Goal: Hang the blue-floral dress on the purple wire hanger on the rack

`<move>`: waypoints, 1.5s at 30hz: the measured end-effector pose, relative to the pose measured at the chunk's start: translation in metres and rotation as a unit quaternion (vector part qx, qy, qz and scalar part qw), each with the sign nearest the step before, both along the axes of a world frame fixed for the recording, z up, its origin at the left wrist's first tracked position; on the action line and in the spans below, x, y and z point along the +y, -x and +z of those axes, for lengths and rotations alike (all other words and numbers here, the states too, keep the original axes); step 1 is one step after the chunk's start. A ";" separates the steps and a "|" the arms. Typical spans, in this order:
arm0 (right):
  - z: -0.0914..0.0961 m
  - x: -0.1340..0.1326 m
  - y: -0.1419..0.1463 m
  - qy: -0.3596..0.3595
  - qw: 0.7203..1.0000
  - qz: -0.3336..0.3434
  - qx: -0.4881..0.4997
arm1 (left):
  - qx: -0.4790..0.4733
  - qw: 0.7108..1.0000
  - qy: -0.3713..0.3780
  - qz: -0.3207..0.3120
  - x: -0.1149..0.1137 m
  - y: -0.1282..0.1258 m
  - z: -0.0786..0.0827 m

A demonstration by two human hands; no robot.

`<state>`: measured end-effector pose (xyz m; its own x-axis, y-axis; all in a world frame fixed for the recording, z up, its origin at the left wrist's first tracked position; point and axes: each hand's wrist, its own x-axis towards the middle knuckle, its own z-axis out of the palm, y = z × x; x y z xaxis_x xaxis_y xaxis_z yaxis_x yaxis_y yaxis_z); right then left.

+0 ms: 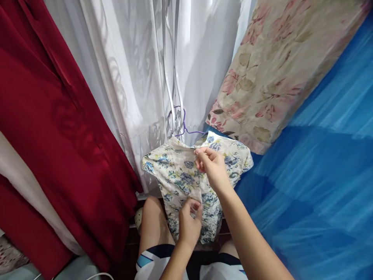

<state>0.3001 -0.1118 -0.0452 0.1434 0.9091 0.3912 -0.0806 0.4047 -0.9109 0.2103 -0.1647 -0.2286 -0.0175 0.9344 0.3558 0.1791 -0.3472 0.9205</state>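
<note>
A white dress with blue and yellow flowers [180, 171] hangs on a purple wire hanger [189, 131] in front of me. Near its neckline, at the top of the centre seam, my right hand [211, 161] pinches what looks like a zipper pull. Lower on the same seam, my left hand [190, 219] is closed on the fabric, thumb and fingertips together. The dress narrows at the waist and its lower part drops between my knees.
White curtains [140, 58] hang behind, with pale straps [171, 77] dangling down to the hanger. Dark red cloth [67, 128] is on the left. A pink-flowered cloth [262, 85] and blue tulle [309, 182] hang at the right. A white cable [99, 275] lies at lower left.
</note>
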 end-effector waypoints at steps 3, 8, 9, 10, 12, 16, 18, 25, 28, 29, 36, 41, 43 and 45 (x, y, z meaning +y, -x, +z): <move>-0.006 -0.009 0.000 -0.013 1.000 0.013 -0.015 | -0.070 0.994 -0.066 0.043 0.016 0.024 0.059; -0.002 -0.017 -0.004 -0.036 0.998 0.030 -0.050 | 0.073 0.967 -0.245 -0.018 0.046 0.054 0.169; -0.002 -0.016 -0.004 -0.039 0.997 0.036 -0.056 | 0.118 0.957 -0.265 -0.030 0.051 0.056 0.181; -0.002 -0.014 -0.005 -0.044 0.996 0.041 -0.062 | 0.155 0.947 -0.280 -0.036 0.055 0.057 0.190; -0.006 -0.008 -0.005 -0.057 0.995 0.032 -0.080 | 0.202 0.931 -0.301 -0.030 0.060 0.056 0.199; -0.023 0.010 -0.001 -0.086 0.983 -0.064 -0.148 | 0.242 0.905 -0.350 0.000 0.069 0.057 0.204; -0.034 0.017 0.001 -0.080 0.974 -0.089 -0.193 | 0.245 0.897 -0.366 0.035 0.079 0.068 0.207; -0.067 0.005 0.005 -0.007 0.972 -0.028 -0.235 | 0.097 0.928 -0.258 0.251 0.143 0.176 0.191; -0.076 -0.019 0.009 0.021 0.976 0.036 -0.216 | 0.031 0.955 -0.162 0.245 0.159 0.214 0.155; -0.078 -0.027 0.010 0.029 0.976 0.057 -0.207 | 0.028 0.960 -0.142 0.241 0.161 0.219 0.141; -0.106 -0.046 -0.019 0.089 0.984 0.051 -0.144 | 0.097 0.993 -0.036 0.055 0.116 0.162 0.052; -0.164 -0.049 -0.071 0.144 0.971 -0.047 -0.185 | 0.115 0.985 0.006 -0.125 0.065 0.102 0.043; -0.184 -0.053 -0.086 0.174 0.962 -0.065 -0.200 | 0.065 0.981 0.017 -0.183 0.052 0.084 0.058; -0.194 -0.057 -0.095 0.200 0.952 -0.064 -0.221 | -0.004 0.971 0.027 -0.238 0.040 0.067 0.079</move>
<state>0.3949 -0.1691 -0.2392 0.1656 0.9840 0.0661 0.3730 -0.0005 -0.9278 0.1433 -0.1243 -0.1491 0.4180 0.8547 0.3079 0.0034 -0.3404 0.9403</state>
